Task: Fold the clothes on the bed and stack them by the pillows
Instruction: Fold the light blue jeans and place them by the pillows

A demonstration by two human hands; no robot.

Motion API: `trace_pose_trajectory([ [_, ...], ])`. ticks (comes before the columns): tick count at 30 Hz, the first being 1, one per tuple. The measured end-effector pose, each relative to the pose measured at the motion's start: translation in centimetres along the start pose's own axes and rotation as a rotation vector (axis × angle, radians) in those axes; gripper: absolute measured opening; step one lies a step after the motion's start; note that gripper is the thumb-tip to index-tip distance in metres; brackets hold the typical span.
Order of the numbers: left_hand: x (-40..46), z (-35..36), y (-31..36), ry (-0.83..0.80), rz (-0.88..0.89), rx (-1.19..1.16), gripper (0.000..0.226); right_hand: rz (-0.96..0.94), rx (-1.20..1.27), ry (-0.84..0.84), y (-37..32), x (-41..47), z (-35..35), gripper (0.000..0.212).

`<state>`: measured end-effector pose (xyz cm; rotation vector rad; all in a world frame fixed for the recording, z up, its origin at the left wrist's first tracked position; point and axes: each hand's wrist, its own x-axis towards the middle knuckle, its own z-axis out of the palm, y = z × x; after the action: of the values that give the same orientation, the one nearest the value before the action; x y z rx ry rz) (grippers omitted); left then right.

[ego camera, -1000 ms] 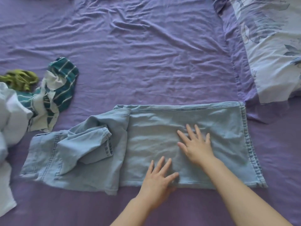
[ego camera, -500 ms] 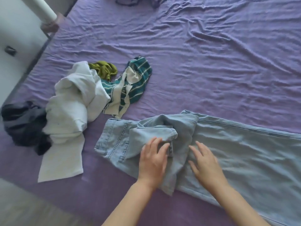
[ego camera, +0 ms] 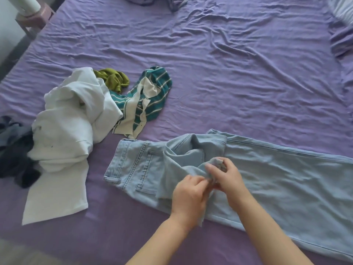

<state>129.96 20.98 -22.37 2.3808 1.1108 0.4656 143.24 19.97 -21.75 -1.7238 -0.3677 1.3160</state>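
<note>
The jeans (ego camera: 277,178) run off the picture's right edge, their leg ends out of sight; both hands' fingertips are smeared with motion blur where the left hand (ego camera: 188,196) and right hand (ego camera: 228,178) bunch the denim; a dark garment (ego camera: 13,150) at the bed's left edge is cut off; a pillow (ego camera: 342,8) shows only a corner, top right.

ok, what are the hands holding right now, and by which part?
Both the left hand and right hand pinch the light blue jeans at a bunched fold of denim near the crotch.
</note>
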Motion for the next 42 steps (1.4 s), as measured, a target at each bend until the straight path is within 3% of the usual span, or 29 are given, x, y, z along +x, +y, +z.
trace_pose_trajectory([
  [3,0.4,-0.4,1.0,-0.046,0.078,-0.108,0.015,-0.124,-0.232,0.126,1.4,-1.3,-2.2,0.037],
  [7,6.2,-1.9,0.6,0.098,0.178,0.086,0.014,-0.193,-0.222,0.196,3.0,-3.8,-5.3,0.045],
  [8,8.1,-2.1,0.5,0.016,0.179,0.156,0.02,-0.198,-0.21,0.21,3.4,-4.3,-5.9,0.046],
  [11,12.2,-1.1,1.5,-0.477,-0.013,0.494,0.031,-0.223,-0.182,0.197,4.3,-5.6,-7.1,0.046],
  [14,13.4,0.7,2.0,-0.696,-0.104,0.723,0.028,-0.235,-0.113,0.18,5.3,-6.5,-8.4,0.046],
  [16,13.4,1.3,2.4,-0.754,-0.189,0.618,0.021,-0.235,-0.083,0.211,6.0,-6.9,-9.7,0.048],
  [18,13.4,1.8,3.3,-0.73,-0.256,0.335,0.008,-0.229,-0.037,0.26,6.5,-7.4,-11.4,0.048],
  [21,14.5,2.2,7.3,-0.604,-0.218,-0.08,0.012,-0.244,0.061,0.37,6.5,-8.3,-15.0,0.039],
  [23,15.9,2.6,10.8,-0.636,-0.213,-0.228,0.011,-0.279,0.103,0.466,6.3,-9.1,-17.8,0.032],
  [29,20.4,6.7,20.6,-0.772,-0.271,-0.38,0.016,-0.273,0.112,0.656,7.0,-10.7,-26.9,0.037],
  [31,21.0,9.0,23.4,-0.777,-0.207,-0.358,0.01,-0.257,0.137,0.706,7.6,-10.8,-29.7,0.04],
  [36,21.9,15.4,29.3,-0.709,0.064,-0.19,0.022,-0.175,0.15,0.791,10.1,-11.0,-34.9,0.047],
  [39,22.1,19.0,31.7,-0.721,0.181,-0.148,0.01,-0.094,0.145,0.775,11.9,-10.9,-36.8,0.051],
  [42,22.0,22.5,32.7,-0.706,0.188,-0.162,0.007,-0.014,0.1,0.717,13.8,-11.0,-37.4,0.051],
])
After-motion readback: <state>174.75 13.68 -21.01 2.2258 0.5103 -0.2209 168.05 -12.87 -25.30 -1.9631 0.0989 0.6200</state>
